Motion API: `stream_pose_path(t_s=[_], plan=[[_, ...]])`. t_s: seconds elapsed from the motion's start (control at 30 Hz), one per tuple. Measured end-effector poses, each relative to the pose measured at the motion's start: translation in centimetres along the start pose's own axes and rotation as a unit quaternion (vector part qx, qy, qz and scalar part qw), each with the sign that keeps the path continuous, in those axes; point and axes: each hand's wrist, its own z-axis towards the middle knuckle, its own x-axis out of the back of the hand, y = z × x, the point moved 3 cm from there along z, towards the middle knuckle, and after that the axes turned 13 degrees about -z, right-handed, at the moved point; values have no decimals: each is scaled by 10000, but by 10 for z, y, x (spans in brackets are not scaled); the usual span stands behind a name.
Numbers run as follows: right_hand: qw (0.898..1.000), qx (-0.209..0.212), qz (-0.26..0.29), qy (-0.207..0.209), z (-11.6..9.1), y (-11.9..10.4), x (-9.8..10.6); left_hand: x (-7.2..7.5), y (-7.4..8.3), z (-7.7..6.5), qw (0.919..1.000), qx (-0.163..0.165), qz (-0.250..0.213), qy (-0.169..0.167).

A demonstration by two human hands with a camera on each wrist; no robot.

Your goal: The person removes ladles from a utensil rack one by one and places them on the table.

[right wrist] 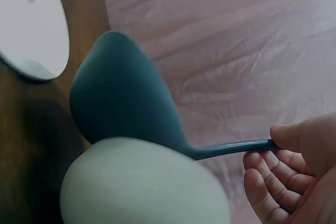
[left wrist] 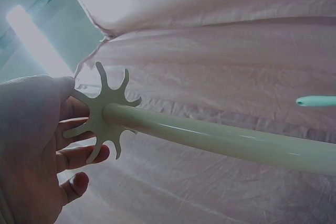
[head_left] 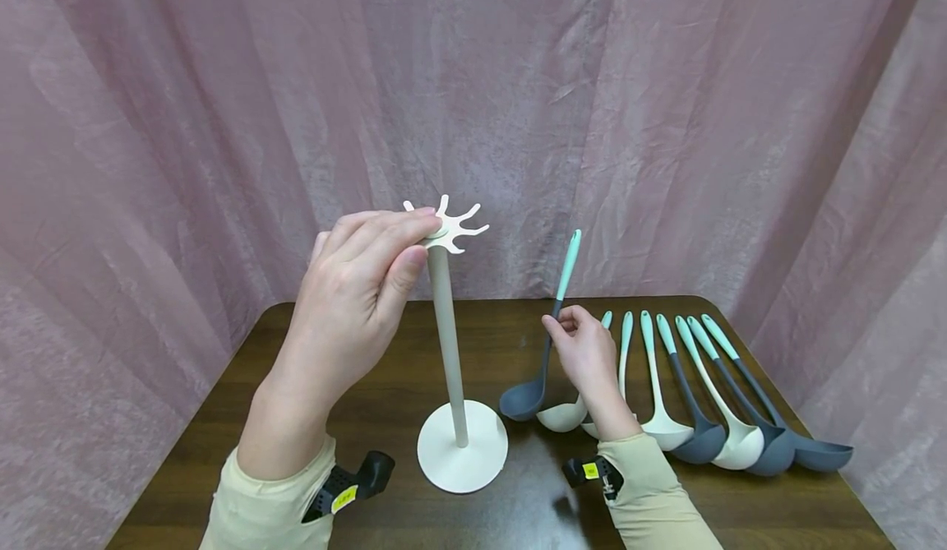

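A white utensil stand [head_left: 448,336] with a round base and a star of curved hooks [left wrist: 107,111] stands left of the table's middle. My left hand [head_left: 362,279] holds its top, fingers over the hub and thumb at the near side. My right hand [head_left: 588,353] pinches the dark shaft of a ladle [head_left: 524,399] between thumb and fingers. This ladle has a mint handle end pointing up and a dark grey bowl hanging low, right of the stand's base. In the right wrist view, a white ladle bowl [right wrist: 142,187] overlaps the dark bowl [right wrist: 121,93].
A row of several ladles, white ones [head_left: 667,431] and dark grey ones [head_left: 703,443] with mint handles, lies along the right of the brown wooden table [head_left: 355,418]. A pink curtain [head_left: 473,81] hangs behind. My right forearm passes over part of the row.
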Motion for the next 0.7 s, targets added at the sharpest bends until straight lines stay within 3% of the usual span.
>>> stream_pose_path(t_s=[0.7], plan=[[9966,-367,-630,-393,-1,25,-9,-2,2,0,10000,-23,8,40]])
